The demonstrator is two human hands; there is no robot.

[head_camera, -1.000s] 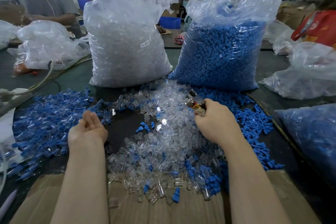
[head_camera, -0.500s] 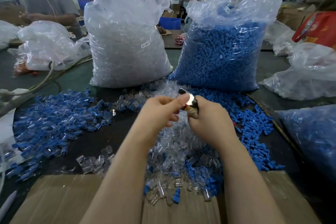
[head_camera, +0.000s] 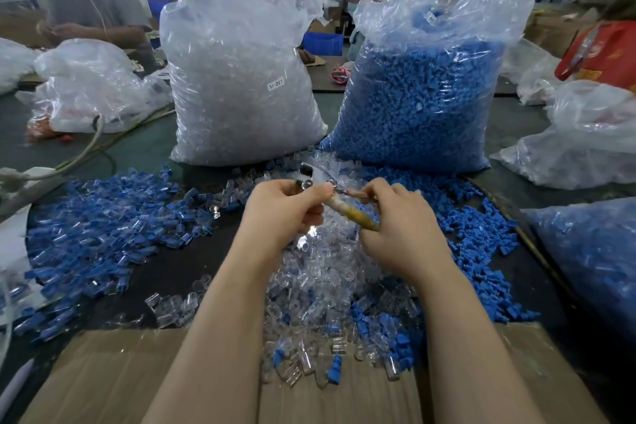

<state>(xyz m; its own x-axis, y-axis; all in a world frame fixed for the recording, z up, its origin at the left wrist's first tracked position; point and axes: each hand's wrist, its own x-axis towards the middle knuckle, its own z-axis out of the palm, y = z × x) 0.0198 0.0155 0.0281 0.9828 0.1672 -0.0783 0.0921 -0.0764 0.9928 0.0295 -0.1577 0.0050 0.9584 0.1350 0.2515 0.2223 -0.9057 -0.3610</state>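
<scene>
Right hand (head_camera: 402,231) gripping one tool (head_camera: 351,213), left hand (head_camera: 280,213) pinching one part (head_camera: 304,184) at its tip, one clear bag (head_camera: 241,79), one blue bag (head_camera: 423,96) beyond grip

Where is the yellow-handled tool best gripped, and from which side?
By its yellowish handle, from the right, as the right hand does: it slants down-right, leaving the metal tip free toward the left hand, which pinches a small piece there.

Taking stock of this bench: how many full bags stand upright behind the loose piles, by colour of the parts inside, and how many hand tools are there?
Bag of clear parts: 1
Bag of blue parts: 1
Yellow-handled tool: 1
Total: 3
</scene>
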